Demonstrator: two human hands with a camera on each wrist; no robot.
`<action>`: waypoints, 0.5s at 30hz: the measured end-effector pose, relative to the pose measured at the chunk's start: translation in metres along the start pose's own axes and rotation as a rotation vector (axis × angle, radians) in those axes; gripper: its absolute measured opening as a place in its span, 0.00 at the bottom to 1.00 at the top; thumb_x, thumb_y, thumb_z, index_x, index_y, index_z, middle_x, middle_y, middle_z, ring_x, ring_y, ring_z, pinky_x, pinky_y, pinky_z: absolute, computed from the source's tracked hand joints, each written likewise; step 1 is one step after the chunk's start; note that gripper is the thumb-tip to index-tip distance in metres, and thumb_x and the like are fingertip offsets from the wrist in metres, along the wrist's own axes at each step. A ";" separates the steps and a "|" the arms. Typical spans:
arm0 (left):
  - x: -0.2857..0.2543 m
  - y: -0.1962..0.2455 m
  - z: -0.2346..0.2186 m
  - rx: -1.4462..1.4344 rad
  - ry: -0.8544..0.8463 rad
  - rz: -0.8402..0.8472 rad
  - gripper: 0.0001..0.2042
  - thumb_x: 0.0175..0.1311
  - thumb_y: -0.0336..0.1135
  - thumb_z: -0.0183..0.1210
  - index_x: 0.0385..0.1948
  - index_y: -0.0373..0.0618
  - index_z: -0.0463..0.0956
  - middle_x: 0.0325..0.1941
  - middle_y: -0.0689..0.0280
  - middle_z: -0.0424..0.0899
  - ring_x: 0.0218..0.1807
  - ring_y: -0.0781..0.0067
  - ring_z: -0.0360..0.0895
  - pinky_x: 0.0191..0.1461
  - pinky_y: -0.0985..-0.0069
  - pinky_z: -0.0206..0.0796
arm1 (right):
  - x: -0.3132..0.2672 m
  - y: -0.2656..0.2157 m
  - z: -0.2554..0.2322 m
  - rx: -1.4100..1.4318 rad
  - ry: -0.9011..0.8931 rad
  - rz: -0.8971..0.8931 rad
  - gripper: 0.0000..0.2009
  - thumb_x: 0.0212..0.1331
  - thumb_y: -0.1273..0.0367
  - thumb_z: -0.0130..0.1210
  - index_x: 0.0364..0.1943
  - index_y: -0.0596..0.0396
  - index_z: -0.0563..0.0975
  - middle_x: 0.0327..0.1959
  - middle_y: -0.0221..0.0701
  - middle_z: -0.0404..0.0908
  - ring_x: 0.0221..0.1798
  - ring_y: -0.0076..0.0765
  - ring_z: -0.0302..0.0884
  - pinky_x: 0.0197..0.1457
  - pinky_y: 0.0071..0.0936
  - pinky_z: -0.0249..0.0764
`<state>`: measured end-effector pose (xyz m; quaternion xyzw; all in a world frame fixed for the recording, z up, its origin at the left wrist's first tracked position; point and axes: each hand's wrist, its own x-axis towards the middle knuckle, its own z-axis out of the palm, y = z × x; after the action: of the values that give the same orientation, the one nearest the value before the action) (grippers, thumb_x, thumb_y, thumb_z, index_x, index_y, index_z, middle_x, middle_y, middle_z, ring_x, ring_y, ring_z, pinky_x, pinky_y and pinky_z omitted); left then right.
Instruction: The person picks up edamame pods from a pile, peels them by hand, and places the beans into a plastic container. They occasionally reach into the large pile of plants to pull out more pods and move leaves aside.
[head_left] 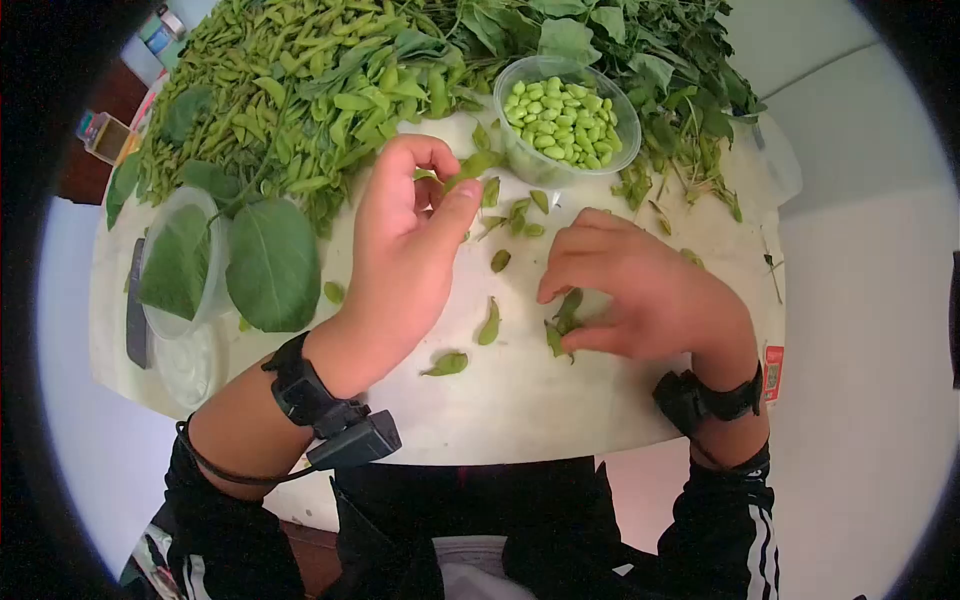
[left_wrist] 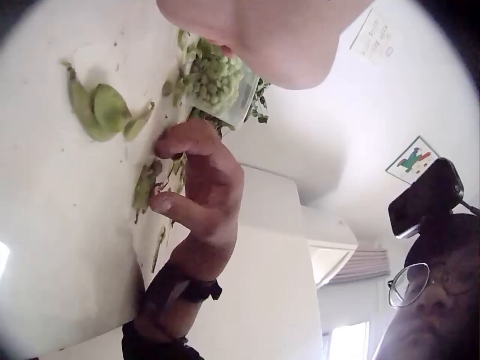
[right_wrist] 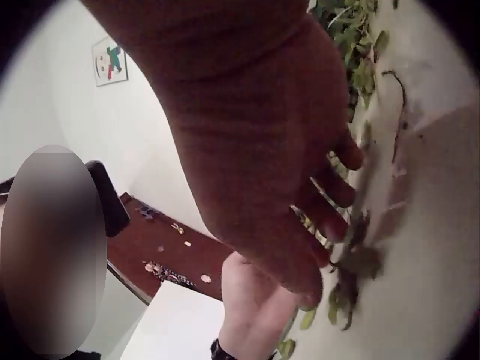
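My left hand (head_left: 405, 245) is raised over the table, pinching a green soybean pod (head_left: 478, 164) between thumb and curled forefinger. To its right, my right hand (head_left: 645, 285) is held low, palm down, with loosely bent fingers and the thumb apart from them. Dark green pods (head_left: 567, 318) lie right by its thumb and fingertips; the right wrist view shows these pods (right_wrist: 345, 300) on the tabletop below the fingers. Beyond both hands stands a clear plastic tub (head_left: 508, 155) with shelled green soybeans (head_left: 565, 122). Between the hands lie loose pods, one of them a curved pod (head_left: 489, 322).
A large heap of pods (head_left: 300, 90) covers the far left of the table (head_left: 520, 420). Leafy stalks (head_left: 680, 60) are piled at the far right. On the left, a second plastic tub (head_left: 215, 265) lies tilted with big leaves, beside a clear lid (head_left: 190, 368).
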<state>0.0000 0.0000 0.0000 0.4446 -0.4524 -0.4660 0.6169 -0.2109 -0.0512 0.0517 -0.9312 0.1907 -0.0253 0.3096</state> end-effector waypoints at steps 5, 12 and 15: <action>0.002 0.001 -0.001 0.060 -0.008 0.050 0.10 0.60 0.21 0.53 0.39 0.44 0.65 0.37 0.72 0.64 0.33 0.87 0.61 0.35 0.87 0.57 | -0.002 0.016 0.001 -0.060 0.051 -0.064 0.11 0.40 0.75 0.63 0.30 0.53 0.74 0.29 0.31 0.73 0.39 0.44 0.68 0.43 0.36 0.67; -0.001 -0.005 -0.001 0.131 0.026 0.113 0.09 0.59 0.23 0.55 0.38 0.44 0.65 0.34 0.73 0.65 0.31 0.87 0.60 0.33 0.87 0.55 | -0.001 0.008 0.003 0.148 0.148 0.001 0.09 0.47 0.77 0.61 0.31 0.54 0.72 0.29 0.31 0.74 0.34 0.38 0.73 0.40 0.31 0.69; -0.009 0.005 0.003 0.113 -0.096 0.178 0.09 0.61 0.26 0.56 0.38 0.44 0.65 0.30 0.73 0.66 0.30 0.88 0.61 0.33 0.86 0.55 | 0.000 -0.002 0.004 0.580 0.170 0.226 0.09 0.54 0.77 0.59 0.34 0.55 0.70 0.29 0.27 0.73 0.34 0.25 0.74 0.39 0.23 0.68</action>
<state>-0.0034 0.0093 0.0042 0.4140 -0.5449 -0.4038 0.6071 -0.2100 -0.0473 0.0502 -0.7717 0.3030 -0.1217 0.5457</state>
